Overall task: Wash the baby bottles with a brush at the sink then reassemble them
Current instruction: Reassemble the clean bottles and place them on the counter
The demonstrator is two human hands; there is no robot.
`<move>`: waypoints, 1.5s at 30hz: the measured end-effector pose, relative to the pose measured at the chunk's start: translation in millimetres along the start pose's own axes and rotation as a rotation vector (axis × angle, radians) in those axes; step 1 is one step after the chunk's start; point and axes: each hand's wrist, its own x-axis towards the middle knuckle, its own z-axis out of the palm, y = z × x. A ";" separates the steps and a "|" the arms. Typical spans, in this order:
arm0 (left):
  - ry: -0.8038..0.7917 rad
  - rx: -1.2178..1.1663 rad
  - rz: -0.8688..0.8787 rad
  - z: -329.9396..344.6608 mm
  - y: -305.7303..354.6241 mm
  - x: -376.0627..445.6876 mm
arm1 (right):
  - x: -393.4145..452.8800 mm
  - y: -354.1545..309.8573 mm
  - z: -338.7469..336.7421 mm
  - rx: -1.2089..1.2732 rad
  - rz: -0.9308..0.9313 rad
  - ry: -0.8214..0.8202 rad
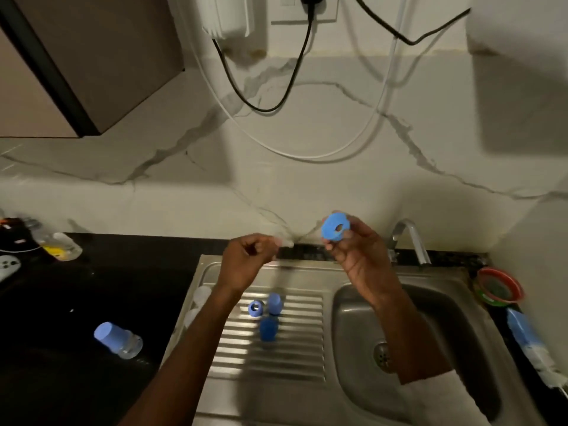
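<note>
Below my forearms, the ribbed drainboard [295, 358] carries a second blue ring [255, 309] and two blue caps [270, 321], while a capped bottle [118, 336] lies tipped on the dark tabletop [92, 287]. Above the sink [362, 305], my right hand [356, 250] pinches a blue bottle ring [335, 226] in its fingers [330, 245], hole facing me; my left hand [249, 256] is curled closed, whether on anything I cannot tell.
</note>
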 end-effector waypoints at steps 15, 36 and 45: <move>-0.006 0.250 -0.069 41.4 -75.4 -54.0 | -60.0 121.6 -47.1 -0.799 0.141 0.292; -0.093 0.070 -0.198 64.0 -75.1 -60.9 | -60.6 126.2 -37.3 -0.875 0.066 0.248; -0.055 0.099 -0.196 64.0 -77.1 -60.8 | -66.9 125.8 -40.7 -0.952 -0.027 0.211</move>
